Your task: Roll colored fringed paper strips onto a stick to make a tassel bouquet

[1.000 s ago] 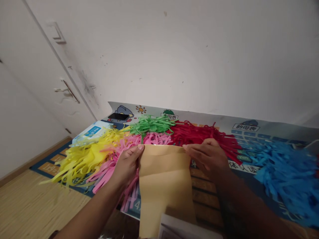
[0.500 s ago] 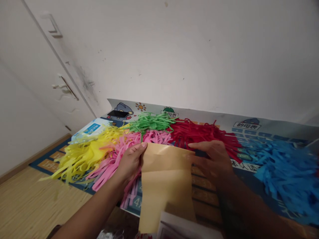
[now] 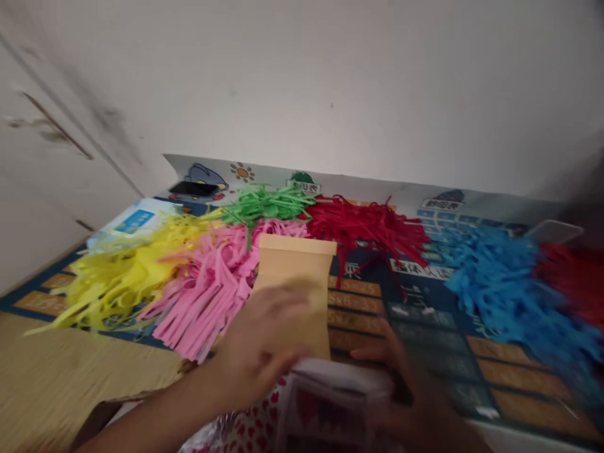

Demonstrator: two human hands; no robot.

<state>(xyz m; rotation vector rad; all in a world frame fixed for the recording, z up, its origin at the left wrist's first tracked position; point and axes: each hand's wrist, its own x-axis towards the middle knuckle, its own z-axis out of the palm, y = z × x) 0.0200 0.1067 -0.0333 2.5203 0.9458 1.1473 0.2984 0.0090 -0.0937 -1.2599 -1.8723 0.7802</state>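
A tan paper piece (image 3: 292, 264), its top edge folded over in a narrow strip, stands before me against the mat. My left hand (image 3: 264, 327), smeared by motion, passes in front of its lower half; whether it grips anything is unclear. Low in the view is a whitish packet or box with a dark panel (image 3: 325, 409), blurred. The thumb of my left hand lies close to its upper edge. My right hand (image 3: 401, 377) is at the packet's right side, also blurred, with its fingers partly hidden in shadow.
Cut strips lie in heaps on the printed mat (image 3: 425, 333): yellow (image 3: 127, 270), pink (image 3: 207, 283), green (image 3: 268, 204), red (image 3: 368, 226) and blue (image 3: 504, 277). A phone (image 3: 193, 189) and a light-blue packet (image 3: 134, 220) sit at the back left. Heart-patterned wrapping (image 3: 255, 421) shows below.
Both hands have left the top corners of the tan paper and moved down toward the packet. The paper's top edge is now folded over. The view has shifted.
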